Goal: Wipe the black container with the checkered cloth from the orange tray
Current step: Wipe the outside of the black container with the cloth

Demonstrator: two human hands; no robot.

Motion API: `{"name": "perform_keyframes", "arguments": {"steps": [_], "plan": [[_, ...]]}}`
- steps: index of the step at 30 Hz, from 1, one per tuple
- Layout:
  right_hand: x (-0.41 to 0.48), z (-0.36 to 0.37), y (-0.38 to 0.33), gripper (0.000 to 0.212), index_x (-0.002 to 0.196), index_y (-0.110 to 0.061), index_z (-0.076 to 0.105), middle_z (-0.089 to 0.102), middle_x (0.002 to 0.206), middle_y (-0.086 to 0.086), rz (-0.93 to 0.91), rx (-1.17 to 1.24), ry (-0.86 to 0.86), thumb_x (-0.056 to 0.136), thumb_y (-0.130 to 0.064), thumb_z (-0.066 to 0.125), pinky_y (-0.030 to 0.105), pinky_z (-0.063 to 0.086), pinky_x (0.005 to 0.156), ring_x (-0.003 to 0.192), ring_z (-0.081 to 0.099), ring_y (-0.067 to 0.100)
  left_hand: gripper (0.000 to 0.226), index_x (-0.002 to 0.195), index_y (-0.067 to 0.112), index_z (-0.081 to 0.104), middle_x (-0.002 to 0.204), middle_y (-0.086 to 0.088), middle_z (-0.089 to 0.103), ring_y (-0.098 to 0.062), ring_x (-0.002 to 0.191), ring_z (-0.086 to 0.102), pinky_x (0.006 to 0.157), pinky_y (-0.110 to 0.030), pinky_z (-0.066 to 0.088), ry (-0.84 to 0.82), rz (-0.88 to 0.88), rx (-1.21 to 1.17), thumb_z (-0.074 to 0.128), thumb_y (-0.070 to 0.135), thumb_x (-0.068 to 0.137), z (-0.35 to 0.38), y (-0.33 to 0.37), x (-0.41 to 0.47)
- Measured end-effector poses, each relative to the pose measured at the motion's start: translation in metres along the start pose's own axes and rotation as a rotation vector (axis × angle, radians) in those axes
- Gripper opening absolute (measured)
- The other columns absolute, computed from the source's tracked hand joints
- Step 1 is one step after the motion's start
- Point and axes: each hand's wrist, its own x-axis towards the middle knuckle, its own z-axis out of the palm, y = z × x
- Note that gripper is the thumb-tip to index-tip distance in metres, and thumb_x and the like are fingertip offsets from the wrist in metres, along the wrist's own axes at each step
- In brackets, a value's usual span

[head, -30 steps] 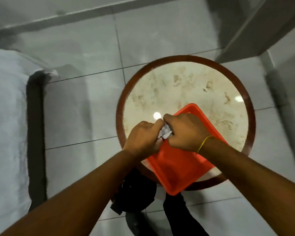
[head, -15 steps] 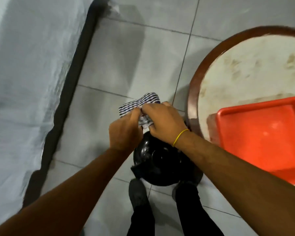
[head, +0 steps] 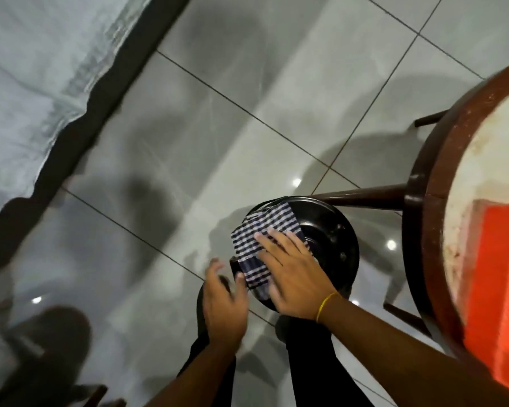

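The black container (head: 332, 239), round and glossy, stands on the tiled floor beside the table leg. The checkered cloth (head: 262, 239), dark blue and white, lies spread over its left half. My right hand (head: 291, 274) presses flat on the cloth with fingers spread. My left hand (head: 225, 301) hovers at the container's left side handle, fingers apart and slightly blurred, with nothing in it. The orange tray (head: 500, 289) sits on the round table at the right edge.
The round marble-topped table (head: 423, 218) with a dark wooden rim and legs stands at the right, close to the container. A white-covered bed (head: 27, 83) fills the upper left. My dark trouser legs (head: 306, 362) are just below the container.
Both hands held the bunched cloth above the container before. The cloth is now spread on the container under my right palm, and my left hand has let go. The camera has swung left.
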Motion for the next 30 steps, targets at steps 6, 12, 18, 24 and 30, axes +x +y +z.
{"name": "perform_keyframes", "arguments": {"steps": [6, 12, 18, 24, 30], "plan": [[0.039, 0.028, 0.039, 0.075, 0.169, -0.021, 0.026, 0.016, 0.181, 0.004, -0.287, -0.252, -0.117, 0.107, -0.06, 0.038, 0.057, 0.01, 0.135, 0.168, 0.011, 0.031, 0.041, 0.125, 0.017, 0.078, 0.117, -0.013, 0.083, -0.034, 0.11, 0.08, 0.106, -0.055, 0.06, -0.146, -0.615, -0.681, 0.053, 0.045, 0.109, 0.023, 0.018, 0.059], [0.041, 0.05, 0.053, 0.071, 0.168, -0.023, 0.031, 0.023, 0.179, 0.001, -0.321, -0.24, 0.035, 0.107, -0.06, 0.035, 0.056, 0.008, 0.135, 0.167, 0.017, 0.029, 0.051, 0.126, 0.024, 0.079, 0.112, -0.004, 0.087, -0.022, 0.101, 0.084, 0.105, -0.055, 0.061, -0.235, -0.506, -0.547, 0.047, 0.06, 0.108, 0.031, 0.011, 0.072], [0.046, 0.051, 0.054, 0.069, 0.165, -0.029, 0.038, 0.029, 0.177, -0.005, 0.071, -0.152, 0.284, 0.105, -0.063, 0.038, 0.061, 0.019, 0.13, 0.167, 0.018, 0.026, 0.06, 0.095, 0.009, 0.069, 0.103, -0.028, 0.08, -0.036, 0.092, 0.076, 0.104, -0.067, 0.058, -0.217, -0.521, -0.5, 0.046, 0.063, 0.108, 0.031, 0.007, 0.083], [0.041, 0.05, 0.042, 0.065, 0.159, -0.032, 0.04, 0.039, 0.171, -0.006, 1.143, 0.082, 0.531, 0.101, -0.06, 0.044, 0.06, 0.026, 0.123, 0.159, 0.033, 0.029, 0.05, 0.082, 0.015, 0.064, 0.087, -0.014, 0.072, -0.032, 0.087, 0.073, 0.096, -0.049, 0.06, -0.169, -0.537, -0.464, 0.055, 0.058, 0.104, 0.034, 0.013, 0.082], [0.025, 0.068, 0.031, 0.061, 0.155, -0.028, 0.043, 0.047, 0.165, 0.0, 1.78, 0.309, 0.757, 0.104, -0.059, 0.036, 0.068, 0.034, 0.114, 0.153, 0.041, 0.033, 0.036, 0.071, 0.017, 0.055, 0.071, -0.01, 0.055, -0.025, 0.071, 0.055, 0.072, -0.04, 0.052, -0.151, -0.432, -0.328, 0.066, 0.03, 0.102, 0.053, 0.003, 0.077]]}}
